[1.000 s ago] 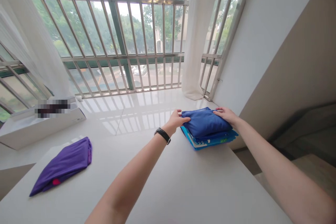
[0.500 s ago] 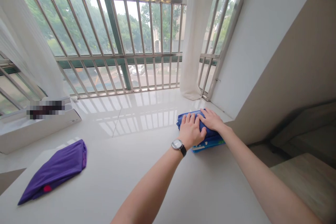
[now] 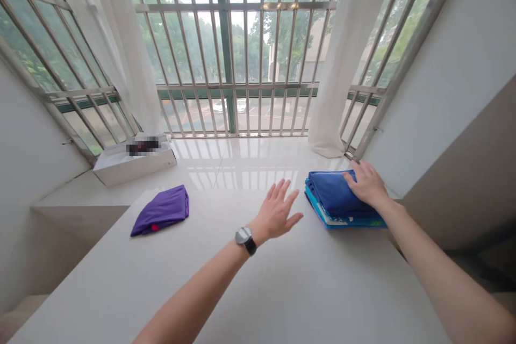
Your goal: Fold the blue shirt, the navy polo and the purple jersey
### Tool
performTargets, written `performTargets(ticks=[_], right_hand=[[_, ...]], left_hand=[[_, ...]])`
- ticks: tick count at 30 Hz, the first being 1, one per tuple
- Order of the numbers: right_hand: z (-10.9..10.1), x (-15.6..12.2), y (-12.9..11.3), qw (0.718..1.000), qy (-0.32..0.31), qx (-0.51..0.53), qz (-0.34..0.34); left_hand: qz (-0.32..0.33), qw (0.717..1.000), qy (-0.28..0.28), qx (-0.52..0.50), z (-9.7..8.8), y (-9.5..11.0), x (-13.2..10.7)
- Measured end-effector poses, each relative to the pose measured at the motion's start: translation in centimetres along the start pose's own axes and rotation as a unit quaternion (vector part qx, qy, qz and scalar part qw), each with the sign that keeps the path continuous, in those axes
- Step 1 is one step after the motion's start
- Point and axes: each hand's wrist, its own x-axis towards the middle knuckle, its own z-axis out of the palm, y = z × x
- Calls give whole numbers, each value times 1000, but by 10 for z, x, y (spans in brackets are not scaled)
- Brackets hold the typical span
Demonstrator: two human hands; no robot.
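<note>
A small stack of folded cloths sits at the right of the white table (image 3: 282, 285), with a dark blue folded cloth (image 3: 328, 192) on top of lighter blue ones. My right hand (image 3: 366, 185) lies flat on the right side of that top cloth, fingers stretched out. My left hand (image 3: 276, 210) hovers over the table just left of the stack, fingers spread and holding nothing; a watch is on that wrist. A purple folded cloth (image 3: 163, 209) with a spot of pink lies at the table's far left.
A white box (image 3: 135, 160) stands on the glossy window ledge at back left. Barred windows and white curtains (image 3: 342, 54) close off the back. A wall runs along the right, and the table's left edge drops to a lower ledge.
My left hand has lifted off the blue stack and moved left with fingers spread. My right hand stays on the top cloth. The view has swung left.
</note>
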Motion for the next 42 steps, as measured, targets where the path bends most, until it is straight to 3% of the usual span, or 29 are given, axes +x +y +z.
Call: performTargets(ticks=[2,4,6,7,10,14,20,25,28,32,34,35,36,38,40,41,42], right_hand=[[-13,-20,-23,985,141,68,-67],[-23,-49,-57,954,223,151,-128],[-26,-84,-96,934,213,226,-179],[-24,-101,-116,930,175,259,-196],[-6,-146,-167,914,84,313,-243],[23,-184,-212,896,5,340,-286],[40,-207,-261,896,-86,322,-292],[46,-214,-279,907,-83,342,-234],[50,-214,-274,907,-66,375,-180],[50,-213,-262,892,-11,427,-148],[47,-214,-260,892,17,420,-167],[45,-216,-260,895,22,405,-186],[43,-217,-261,900,19,385,-205],[39,-221,-264,912,-4,339,-232],[38,-224,-268,924,-28,302,-234],[37,-225,-269,928,-35,291,-230],[37,-225,-269,930,-42,284,-230]], left_hand=[[-71,997,-13,33,-34,-45,-63],[-158,984,-30,73,-66,-93,-125],[-265,954,-39,137,-94,-135,-177],[-326,929,-48,169,-105,-152,-197],[-403,890,-84,194,-124,-177,-230],[-377,900,-102,192,-121,-164,-230],[-203,964,-119,121,-92,-93,-202],[-73,988,-127,48,-70,-43,-185],[-85,990,-109,17,-62,-38,-183],[-214,971,-36,-96,-56,-48,-184],[-293,930,20,-220,-55,-53,-183],[-327,894,54,-302,-56,-55,-182],[-358,844,88,-389,-57,-58,-180],[-413,717,156,-539,-61,-63,-178],[-458,606,212,-614,-64,-70,-177],[-474,574,235,-625,-65,-75,-177],[-484,559,251,-625,-65,-80,-178]])
